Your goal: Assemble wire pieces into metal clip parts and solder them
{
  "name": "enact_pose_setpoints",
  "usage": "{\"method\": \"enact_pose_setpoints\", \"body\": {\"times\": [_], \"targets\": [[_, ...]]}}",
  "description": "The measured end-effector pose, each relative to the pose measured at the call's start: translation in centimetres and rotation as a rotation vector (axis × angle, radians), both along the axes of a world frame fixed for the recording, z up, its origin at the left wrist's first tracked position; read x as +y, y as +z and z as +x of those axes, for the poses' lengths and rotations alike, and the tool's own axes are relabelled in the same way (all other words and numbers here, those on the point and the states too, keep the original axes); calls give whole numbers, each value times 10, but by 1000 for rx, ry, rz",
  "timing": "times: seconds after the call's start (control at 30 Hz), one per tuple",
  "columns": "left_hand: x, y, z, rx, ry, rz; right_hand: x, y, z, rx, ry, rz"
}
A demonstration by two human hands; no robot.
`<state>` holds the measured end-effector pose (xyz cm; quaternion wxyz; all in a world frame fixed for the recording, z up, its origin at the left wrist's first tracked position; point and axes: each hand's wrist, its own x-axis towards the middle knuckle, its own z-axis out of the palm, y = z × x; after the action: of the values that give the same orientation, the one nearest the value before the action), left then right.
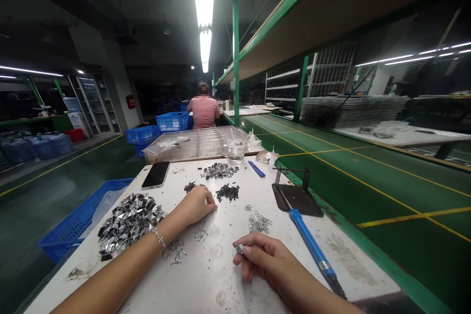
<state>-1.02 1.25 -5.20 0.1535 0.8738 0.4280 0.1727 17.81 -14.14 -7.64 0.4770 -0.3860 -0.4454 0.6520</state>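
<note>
My right hand (263,257), low in the middle of the view, pinches a small silver metal piece (239,249) between thumb and fingers. My left hand (198,203) is over the white tabletop, its fingers curled down and closed; whatever they hold is hidden. Just beyond it are two heaps of tiny black parts, one (228,192) to its right and another (189,186) partly behind the hand. Thin silver metal bits (259,222) lie scattered beyond my right hand. Beside my left forearm rises a big pile of shiny silver and black pieces (128,223), with bent metal links (176,251) nearby.
A blue soldering iron (312,243) leans on a dark stand (300,199) at right. Toward the back are a phone (156,175), silver parts (221,170), a clear cup (235,151) and blue tweezers (256,169). A blue crate (69,228) stands left. A person (204,112) sits ahead.
</note>
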Motion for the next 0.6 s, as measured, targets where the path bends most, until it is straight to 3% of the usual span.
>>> {"method": "enact_pose_setpoints", "body": {"times": [0.37,0.43,0.6], "targets": [[-59,0,20,14,-176,95,0,2,2,145,-70,-78],[-65,1,19,-83,-163,14,-1,6,3,182,-98,-109],[-73,11,15,-491,-136,-425,-3,12,4,227,-138,-160]]}}
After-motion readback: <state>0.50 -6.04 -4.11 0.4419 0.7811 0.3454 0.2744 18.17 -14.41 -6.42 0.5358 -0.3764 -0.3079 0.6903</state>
